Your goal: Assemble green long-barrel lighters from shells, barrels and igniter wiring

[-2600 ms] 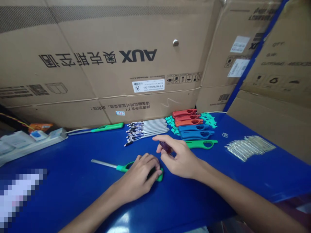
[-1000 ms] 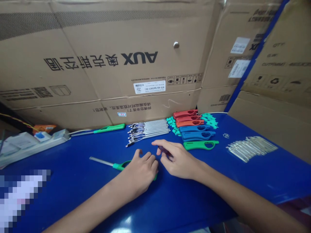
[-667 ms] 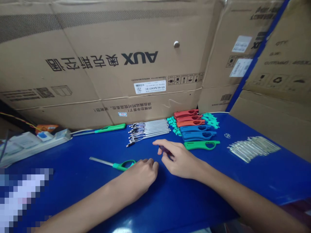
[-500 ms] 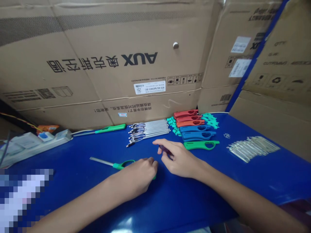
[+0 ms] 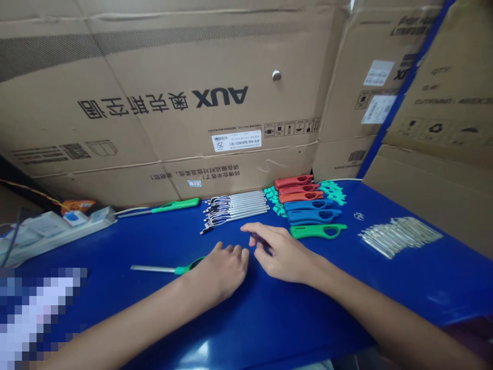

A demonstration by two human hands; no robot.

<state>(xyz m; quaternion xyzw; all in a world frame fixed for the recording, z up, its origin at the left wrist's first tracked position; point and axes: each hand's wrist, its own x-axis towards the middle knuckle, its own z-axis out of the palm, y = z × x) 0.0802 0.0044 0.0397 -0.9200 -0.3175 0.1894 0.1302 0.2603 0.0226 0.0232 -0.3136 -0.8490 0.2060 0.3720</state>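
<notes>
My left hand [image 5: 219,270] lies over the handle of a green long-nosed lighter [image 5: 181,268] on the blue table [image 5: 127,241], fingers curled on it; the metal tube sticks out to the left. Close to its right, my right hand [image 5: 279,252] pinches a small dark purple part [image 5: 257,237] between thumb and fingers, index finger stretched out to the left.
Behind the hands lie a bundle of metal tubes with wires [image 5: 234,208], a second green lighter [image 5: 169,206], red, blue and green handle shells [image 5: 308,205], teal small parts [image 5: 333,190] and clear tubes [image 5: 400,234]. A power strip [image 5: 57,228] sits left. Cardboard boxes [image 5: 173,103] wall the back and right.
The green lighter under my left hand has slid a little left and turned flatter. My right hand keeps its pinch on the purple part and has barely moved.
</notes>
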